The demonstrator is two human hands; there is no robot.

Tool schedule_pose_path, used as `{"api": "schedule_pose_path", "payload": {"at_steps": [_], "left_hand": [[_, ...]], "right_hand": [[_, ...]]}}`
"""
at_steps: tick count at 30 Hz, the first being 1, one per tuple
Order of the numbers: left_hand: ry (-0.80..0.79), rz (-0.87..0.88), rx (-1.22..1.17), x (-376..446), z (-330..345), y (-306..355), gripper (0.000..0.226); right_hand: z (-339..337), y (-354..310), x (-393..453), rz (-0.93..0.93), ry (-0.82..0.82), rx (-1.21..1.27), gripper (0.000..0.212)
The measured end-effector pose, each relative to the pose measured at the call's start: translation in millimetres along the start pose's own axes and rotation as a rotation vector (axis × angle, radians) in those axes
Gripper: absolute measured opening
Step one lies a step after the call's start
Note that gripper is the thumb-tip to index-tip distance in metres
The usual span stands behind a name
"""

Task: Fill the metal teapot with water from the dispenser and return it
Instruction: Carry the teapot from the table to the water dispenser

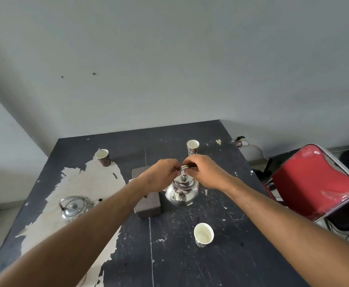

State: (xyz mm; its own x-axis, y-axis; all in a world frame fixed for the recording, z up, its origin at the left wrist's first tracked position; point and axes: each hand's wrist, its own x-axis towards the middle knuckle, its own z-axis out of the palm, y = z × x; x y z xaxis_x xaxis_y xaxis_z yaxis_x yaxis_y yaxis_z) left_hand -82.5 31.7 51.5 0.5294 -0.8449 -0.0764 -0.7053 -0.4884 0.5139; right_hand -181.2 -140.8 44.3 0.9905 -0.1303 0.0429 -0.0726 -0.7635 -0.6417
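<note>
Metal teapot [181, 191] on desk [190, 255]; its raised handle [187, 167], directly above the lid, is pinched by left hand [161, 176] from 9 o'clock and right hand [205, 170] from 3 o'clock.

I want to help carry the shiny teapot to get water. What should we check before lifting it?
1. Both hands on the handle: left hand and right hand grip the handle of the metal teapot. Ok.
2. Lid seated: the lid looks in place. Ok.
3. Teapot upright on the table: ok.
4. Room to lift: the brown box sits right beside the teapot; touching or not, cannot tell.
5. Paper cups clear: the nearest cup stands apart. Ok.
6. Dispenser in sight: not ok, none in view.
</note>
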Motion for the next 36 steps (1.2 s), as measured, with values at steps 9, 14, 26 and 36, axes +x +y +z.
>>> {"api": "schedule_pose_path", "payload": {"at_steps": [9,14,26,36], "left_hand": [[0.033,-0.042,0.048,-90,-26,-9,0.008],[0.078,-0.111,0.008,-138,-28,-12,0.008],[0.148,-0.268,-0.176,-263,-51,-65,0.020],[0.199,-0.231,-0.230,-426,-87,-157,0.017]], "right_hand": [[4,-45,-27,-0.044,-0.100,0.089,0.023],[26,-81,-34,-0.079,-0.166,0.101,0.027],[113,-185,-61,-0.148,-0.221,0.146,0.020],[237,-320,-86,-0.156,-0.211,0.167,0.031]]}}
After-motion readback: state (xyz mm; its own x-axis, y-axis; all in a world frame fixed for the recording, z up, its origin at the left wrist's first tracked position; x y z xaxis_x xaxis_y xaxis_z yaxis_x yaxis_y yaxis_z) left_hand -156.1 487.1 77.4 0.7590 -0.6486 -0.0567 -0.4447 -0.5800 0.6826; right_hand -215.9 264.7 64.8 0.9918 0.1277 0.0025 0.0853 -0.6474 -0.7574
